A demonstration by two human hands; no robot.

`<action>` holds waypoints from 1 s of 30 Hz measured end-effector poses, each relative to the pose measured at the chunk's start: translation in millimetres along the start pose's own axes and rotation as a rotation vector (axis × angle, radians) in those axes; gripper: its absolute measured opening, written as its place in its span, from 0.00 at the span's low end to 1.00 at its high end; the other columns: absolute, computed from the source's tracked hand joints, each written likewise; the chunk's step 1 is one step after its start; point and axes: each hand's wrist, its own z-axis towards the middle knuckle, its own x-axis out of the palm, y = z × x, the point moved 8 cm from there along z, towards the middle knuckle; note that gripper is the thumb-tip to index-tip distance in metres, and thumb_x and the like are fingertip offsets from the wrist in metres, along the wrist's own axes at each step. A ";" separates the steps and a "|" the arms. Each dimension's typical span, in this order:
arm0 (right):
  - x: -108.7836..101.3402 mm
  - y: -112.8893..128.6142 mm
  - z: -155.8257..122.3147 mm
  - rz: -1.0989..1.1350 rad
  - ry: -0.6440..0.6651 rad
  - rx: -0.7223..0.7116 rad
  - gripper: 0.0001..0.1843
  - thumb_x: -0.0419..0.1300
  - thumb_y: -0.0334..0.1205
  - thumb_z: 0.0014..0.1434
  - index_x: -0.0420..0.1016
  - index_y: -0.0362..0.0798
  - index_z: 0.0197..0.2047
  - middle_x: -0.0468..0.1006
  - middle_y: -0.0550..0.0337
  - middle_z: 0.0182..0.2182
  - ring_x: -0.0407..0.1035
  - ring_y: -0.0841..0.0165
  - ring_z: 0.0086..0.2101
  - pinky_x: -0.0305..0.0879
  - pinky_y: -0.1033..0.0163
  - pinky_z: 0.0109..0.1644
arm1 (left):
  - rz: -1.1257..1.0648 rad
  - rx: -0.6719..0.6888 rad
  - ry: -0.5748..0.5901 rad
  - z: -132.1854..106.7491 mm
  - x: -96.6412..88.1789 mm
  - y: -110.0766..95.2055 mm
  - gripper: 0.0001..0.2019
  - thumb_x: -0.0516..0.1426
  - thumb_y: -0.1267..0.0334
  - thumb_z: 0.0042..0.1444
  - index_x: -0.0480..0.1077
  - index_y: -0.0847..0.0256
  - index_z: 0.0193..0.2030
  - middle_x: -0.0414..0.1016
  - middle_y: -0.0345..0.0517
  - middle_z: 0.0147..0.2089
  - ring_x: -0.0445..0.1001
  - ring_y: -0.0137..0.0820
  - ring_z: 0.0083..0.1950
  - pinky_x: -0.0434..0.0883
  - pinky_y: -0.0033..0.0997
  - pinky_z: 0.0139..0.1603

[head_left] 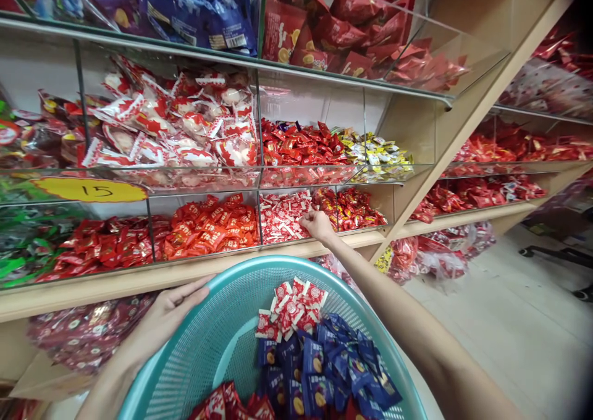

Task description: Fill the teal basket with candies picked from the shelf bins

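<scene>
A teal mesh plastic basket (231,284) is below the shelf, and my left hand (173,309) holds its rim on the left side. Inside it are red and white wrapped candies (294,309), blue packets (319,370) and red packets (227,404). My right hand (319,225) reaches over the far rim into a bottom-shelf compartment. Its fingers are closed together at the pile of red and white candies (280,216); what they pinch is hidden.
Glass dividers separate orange-red packets (213,225) on the left from red and gold candies (356,210) on the right. Above are shelves with glass fronts and a yellow price tag (90,189) reading 15. A slanted wooden panel (463,126) stands at right. Bagged goods (435,253) lie on the floor.
</scene>
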 end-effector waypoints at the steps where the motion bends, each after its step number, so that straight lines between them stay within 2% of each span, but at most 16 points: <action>1: 0.4 -0.5 0.1 0.019 0.004 0.005 0.10 0.53 0.38 0.47 0.74 0.45 0.25 0.74 0.61 0.22 0.67 0.71 0.27 0.59 0.70 0.32 | -0.004 -0.006 0.000 -0.1 -0.1 0.3 0.28 0.59 0.48 0.44 0.67 0.54 0.53 0.70 0.43 0.52 0.68 0.41 0.52 0.66 0.34 0.51; 4: -3.3 2.2 -0.3 0.057 0.004 0.008 0.09 0.53 0.38 0.47 0.72 0.44 0.23 0.72 0.62 0.21 0.65 0.72 0.26 0.58 0.70 0.31 | -0.021 -0.013 0.000 -0.6 0.0 1.1 0.28 0.60 0.49 0.44 0.67 0.54 0.52 0.70 0.44 0.51 0.69 0.41 0.51 0.66 0.34 0.51; 6: -13.0 11.5 -2.8 0.090 -0.011 -0.032 0.10 0.54 0.40 0.48 0.70 0.43 0.22 0.71 0.62 0.20 0.63 0.73 0.24 0.57 0.70 0.30 | -0.044 -0.010 -0.001 -0.9 0.4 1.6 0.28 0.60 0.49 0.43 0.67 0.55 0.53 0.71 0.45 0.51 0.69 0.42 0.51 0.67 0.35 0.49; 11: -53.2 61.9 -30.8 0.184 -0.063 -0.255 0.12 0.52 0.43 0.53 0.69 0.43 0.26 0.69 0.63 0.20 0.60 0.74 0.22 0.55 0.69 0.29 | -0.096 -0.031 0.029 -1.3 4.2 4.9 0.27 0.59 0.50 0.45 0.65 0.54 0.54 0.71 0.46 0.51 0.71 0.40 0.48 0.69 0.34 0.48; 13: -56.3 84.4 -50.7 0.217 0.006 -0.334 0.13 0.51 0.43 0.55 0.69 0.43 0.29 0.70 0.62 0.23 0.61 0.74 0.24 0.56 0.69 0.29 | -0.100 -0.052 0.034 -1.7 5.3 6.1 0.28 0.59 0.50 0.46 0.65 0.55 0.55 0.71 0.46 0.50 0.73 0.40 0.46 0.70 0.35 0.47; 15: -43.0 106.9 -75.5 0.229 0.168 -0.446 0.13 0.51 0.44 0.57 0.70 0.43 0.31 0.71 0.60 0.26 0.63 0.73 0.27 0.57 0.69 0.31 | -0.103 -0.065 0.034 -2.2 5.9 6.4 0.28 0.59 0.50 0.46 0.64 0.55 0.55 0.72 0.46 0.49 0.74 0.39 0.44 0.70 0.35 0.46; 17: -16.6 124.8 -104.1 0.172 0.377 -0.579 0.12 0.51 0.42 0.58 0.70 0.44 0.32 0.72 0.59 0.28 0.64 0.73 0.29 0.57 0.68 0.33 | -0.107 -0.063 0.033 -2.7 6.1 5.6 0.28 0.59 0.50 0.46 0.64 0.55 0.55 0.72 0.46 0.49 0.74 0.39 0.44 0.71 0.34 0.45; 20: 26.1 132.0 -136.8 -0.035 0.576 -0.695 0.10 0.50 0.39 0.59 0.70 0.44 0.31 0.72 0.58 0.30 0.64 0.72 0.31 0.56 0.68 0.34 | -0.105 -0.054 0.021 -3.7 5.1 4.5 0.28 0.60 0.51 0.46 0.64 0.55 0.55 0.72 0.46 0.49 0.72 0.40 0.47 0.71 0.33 0.45; 24: 60.5 121.3 -146.5 -0.225 0.619 -0.661 0.10 0.50 0.39 0.58 0.70 0.45 0.32 0.73 0.57 0.33 0.65 0.70 0.32 0.54 0.67 0.31 | -0.109 -0.052 0.017 -6.1 3.8 4.5 0.28 0.59 0.52 0.47 0.63 0.55 0.56 0.73 0.46 0.48 0.71 0.41 0.48 0.71 0.33 0.44; 30: 83.3 104.2 -155.9 -0.340 0.680 -0.634 0.09 0.49 0.38 0.58 0.70 0.47 0.32 0.75 0.57 0.33 0.68 0.67 0.33 0.55 0.66 0.31 | -0.094 -0.045 -0.024 -11.2 -1.4 0.9 0.29 0.61 0.50 0.43 0.66 0.56 0.53 0.74 0.46 0.46 0.74 0.41 0.43 0.73 0.32 0.41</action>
